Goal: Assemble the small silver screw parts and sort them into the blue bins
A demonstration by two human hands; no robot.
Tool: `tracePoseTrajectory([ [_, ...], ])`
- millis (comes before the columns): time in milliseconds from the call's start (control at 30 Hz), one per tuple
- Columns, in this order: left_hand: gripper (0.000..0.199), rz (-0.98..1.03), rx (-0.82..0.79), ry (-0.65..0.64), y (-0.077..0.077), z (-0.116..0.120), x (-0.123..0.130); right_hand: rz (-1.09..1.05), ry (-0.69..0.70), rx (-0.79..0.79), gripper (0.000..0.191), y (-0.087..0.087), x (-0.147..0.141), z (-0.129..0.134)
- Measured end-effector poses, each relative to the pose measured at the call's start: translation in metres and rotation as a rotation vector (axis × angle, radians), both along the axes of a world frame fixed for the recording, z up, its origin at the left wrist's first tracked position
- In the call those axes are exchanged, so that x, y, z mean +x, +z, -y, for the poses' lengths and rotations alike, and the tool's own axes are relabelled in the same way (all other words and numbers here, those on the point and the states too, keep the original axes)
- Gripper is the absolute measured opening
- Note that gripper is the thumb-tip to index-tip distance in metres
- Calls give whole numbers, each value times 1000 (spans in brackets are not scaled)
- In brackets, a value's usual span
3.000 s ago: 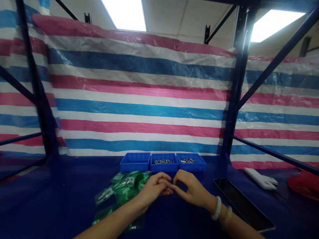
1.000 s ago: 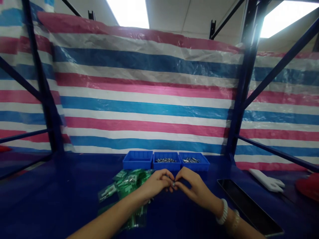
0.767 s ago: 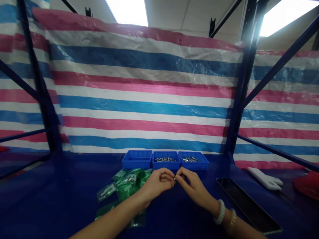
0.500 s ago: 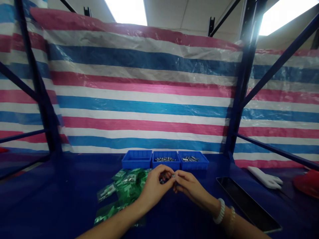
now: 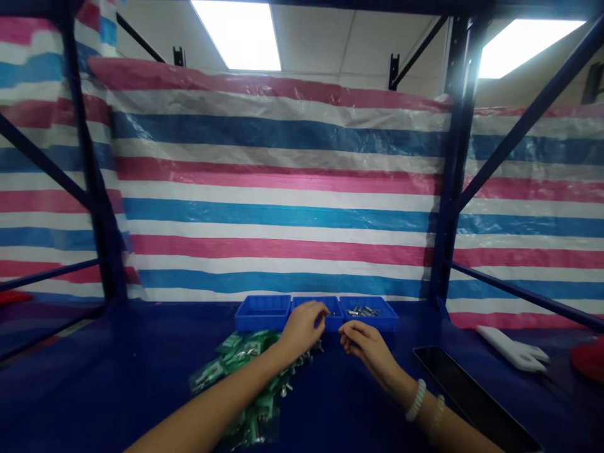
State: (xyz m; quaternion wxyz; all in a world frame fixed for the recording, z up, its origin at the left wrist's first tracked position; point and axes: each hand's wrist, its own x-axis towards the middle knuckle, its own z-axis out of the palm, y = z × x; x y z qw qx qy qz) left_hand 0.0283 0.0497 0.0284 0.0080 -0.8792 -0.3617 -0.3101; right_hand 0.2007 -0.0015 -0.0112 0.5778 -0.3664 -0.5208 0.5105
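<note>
My left hand [image 5: 303,328] is curled at the front of the middle blue bin [image 5: 334,323], covering most of it. Whatever its bent fingers hold, if anything, is hidden. To its right, my right hand [image 5: 369,347] hovers over the tabletop with thumb and fingers pressed together; no object can be made out in the pinch. Small shiny metal pieces [image 5: 285,389] lie beside and under my left wrist. Green-and-clear plastic packets [image 5: 255,352] are heaped left of them, partly hidden by my left forearm.
A left blue bin [image 5: 263,309] and a right blue bin [image 5: 368,312] holding metal pieces flank the middle one. On the right lie a dark phone-like slab [image 5: 465,390], a white device [image 5: 512,349] and a red object [image 5: 589,362]. Blue rack posts [image 5: 450,189] stand at both sides.
My hands were together at the fingertips over the table; now they are apart. The left has moved up to the middle bin, uncovering metal pieces beside the packets. The camera view has tilted up.
</note>
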Motion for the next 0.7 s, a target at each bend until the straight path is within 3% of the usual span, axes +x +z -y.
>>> tracePoseTrajectory([
  [133, 14, -233, -9, -67, -15, 22, -6, 22, -11, 10, 36, -2, 0, -3],
  [233, 14, -314, -23, -77, -19, 26, -7, 47, -23, 32, 33, -2, 1, -3],
  [433, 14, -236, -79, -110, -5, 37, -2, 134, -82, 102, 28, 3, 4, 1],
  [533, 14, -40, -228, -135, 2, 51, -5, 302, -80, 265, 20, 12, 3, 12],
  [700, 17, 568, -675, -212, -2, 69, -14, 570, -28, 582, 15, 22, -3, 33],
])
